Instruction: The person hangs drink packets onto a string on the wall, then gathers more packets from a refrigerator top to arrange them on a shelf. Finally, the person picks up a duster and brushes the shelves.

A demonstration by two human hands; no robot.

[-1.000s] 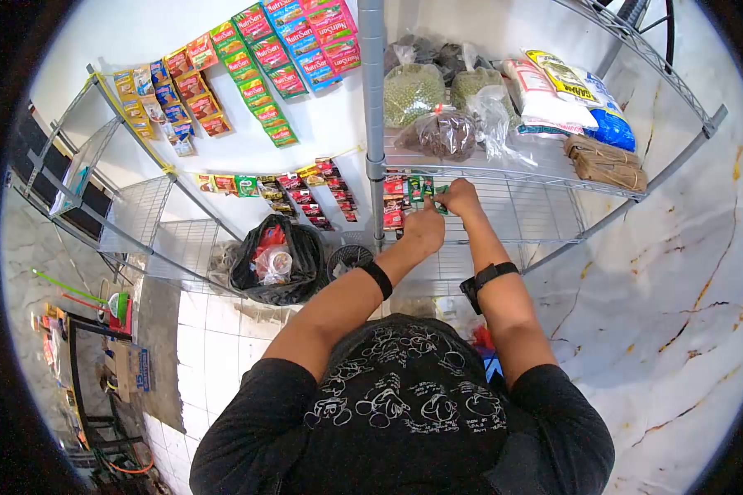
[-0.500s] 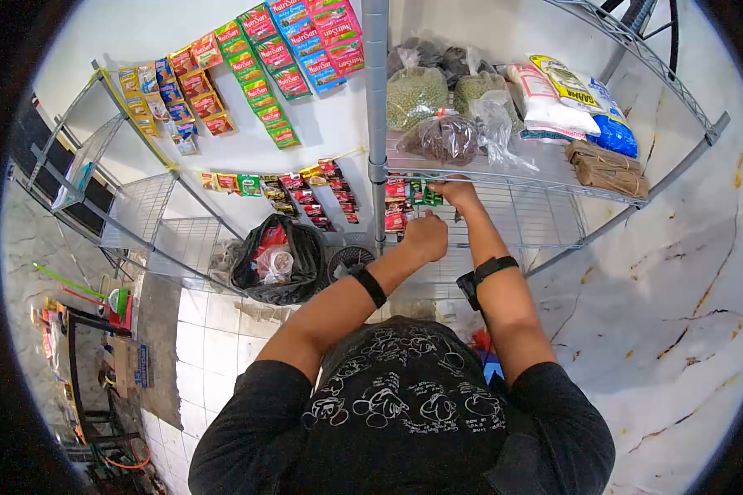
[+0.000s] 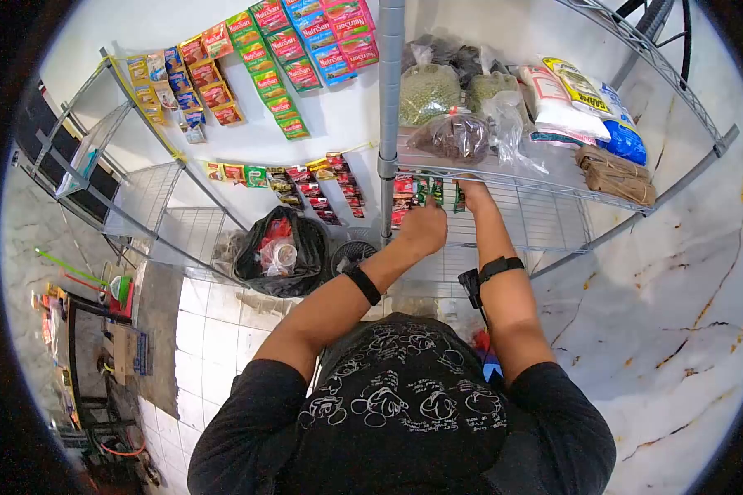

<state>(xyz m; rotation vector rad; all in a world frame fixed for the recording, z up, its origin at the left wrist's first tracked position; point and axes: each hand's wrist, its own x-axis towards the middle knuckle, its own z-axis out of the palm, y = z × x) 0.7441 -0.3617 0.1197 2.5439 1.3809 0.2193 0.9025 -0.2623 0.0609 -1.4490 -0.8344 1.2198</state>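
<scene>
Under the wire shelf on the right, green sachets [image 3: 430, 189] hang beside red sachets [image 3: 402, 188], close to the grey post. My left hand [image 3: 425, 228] is closed just below the green sachets, its fingertips reaching their lower part. What its fingers grip is hidden by the hand. My right hand [image 3: 473, 193] is closed on a green sachet [image 3: 459, 198] a little to the right, partly beneath the shelf edge. Both wrists wear black straps.
The grey shelf post [image 3: 390, 124] stands left of my hands. Above, the wire shelf [image 3: 520, 180] holds bags of green beans [image 3: 429, 92], white packs [image 3: 560, 107] and a brown bundle [image 3: 615, 175]. A black bin bag [image 3: 260, 276] sits lower left. NutriSari strips [image 3: 287, 58] hang on the wall.
My left hand has risen to the green sachets. My right hand has shifted slightly right, and a green sachet now shows apart from the others beside it. The view has shifted a little.
</scene>
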